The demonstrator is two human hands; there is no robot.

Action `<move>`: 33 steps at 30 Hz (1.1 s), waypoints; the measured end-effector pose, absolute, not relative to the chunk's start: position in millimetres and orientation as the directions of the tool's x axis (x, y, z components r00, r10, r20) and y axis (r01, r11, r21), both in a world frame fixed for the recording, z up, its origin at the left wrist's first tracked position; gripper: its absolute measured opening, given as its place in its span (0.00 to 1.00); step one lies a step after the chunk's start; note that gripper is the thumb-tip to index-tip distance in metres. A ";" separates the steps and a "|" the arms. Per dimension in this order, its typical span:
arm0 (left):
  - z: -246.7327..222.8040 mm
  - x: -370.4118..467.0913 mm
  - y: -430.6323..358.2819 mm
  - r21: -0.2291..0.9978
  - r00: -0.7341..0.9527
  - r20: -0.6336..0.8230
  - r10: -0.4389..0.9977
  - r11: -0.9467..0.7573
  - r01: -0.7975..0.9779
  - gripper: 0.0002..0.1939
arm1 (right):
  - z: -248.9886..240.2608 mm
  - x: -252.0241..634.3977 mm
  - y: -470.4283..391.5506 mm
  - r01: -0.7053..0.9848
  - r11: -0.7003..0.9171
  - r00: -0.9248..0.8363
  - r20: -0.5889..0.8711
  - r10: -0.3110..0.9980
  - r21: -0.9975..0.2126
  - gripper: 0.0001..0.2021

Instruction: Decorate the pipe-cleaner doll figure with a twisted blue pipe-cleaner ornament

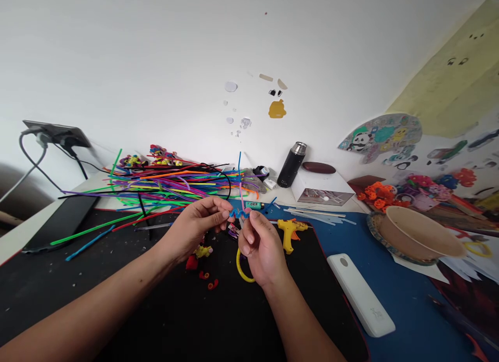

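Note:
A blue pipe cleaner [238, 213], bent into a zigzag or coil, is stretched between my two hands above the black mat. My left hand [202, 221] pinches its left end between thumb and fingers. On the other end, the thumb and curled fingers of my right hand [263, 242] are closed. Just behind the hands rises a thin strand, blue on top [239, 167] and pink below; whether it joins the held piece I cannot tell. A curved yellow loop [244, 271] shows partly under my right hand. Small red pieces [208, 280] lie on the mat below.
Many coloured pipe cleaners [171, 182] are heaped along the wall. To the right are a yellow glue gun [289, 234], glue sticks [319, 216], a black flask [292, 164], a white box [323, 188], a white power bank [360, 294] and a bowl [424, 232]. A phone [60, 224] lies at left.

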State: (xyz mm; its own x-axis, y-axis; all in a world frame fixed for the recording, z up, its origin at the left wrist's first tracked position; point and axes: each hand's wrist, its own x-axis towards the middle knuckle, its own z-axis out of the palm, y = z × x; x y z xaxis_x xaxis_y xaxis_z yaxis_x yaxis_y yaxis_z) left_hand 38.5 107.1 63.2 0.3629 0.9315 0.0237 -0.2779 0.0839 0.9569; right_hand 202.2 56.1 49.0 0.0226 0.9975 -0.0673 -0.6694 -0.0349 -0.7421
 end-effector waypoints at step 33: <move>61.2 40.8 104.3 0.963 0.423 0.032 0.905 0.085 -0.256 0.15 | 49.9 201.5 55.4 -0.669 -0.039 0.030 -0.080 0.996 -0.742 0.22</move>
